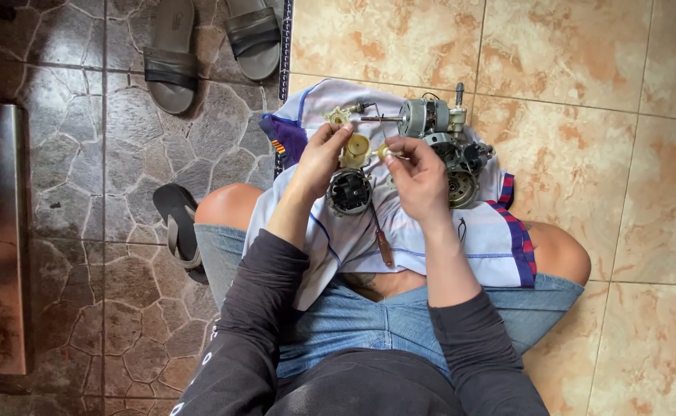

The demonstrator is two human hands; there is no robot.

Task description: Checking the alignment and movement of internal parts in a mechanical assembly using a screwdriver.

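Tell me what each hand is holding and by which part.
Left hand pinches a yellowish plastic gear by its edge. Right hand grips a small pale part at its fingertips; exact hold unclear.

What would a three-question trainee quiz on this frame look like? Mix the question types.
1. True or false: the fan motor lies on the cloth across the person's lap.
2. The left hand holds: A) a yellowish plastic gear part B) a sandal C) a hammer?
3. What lies on the cloth between the forearms, handle toward the person?

Key: 1 true. 2 A. 3 a screwdriver; the right hand pinches a small part, too small to name.
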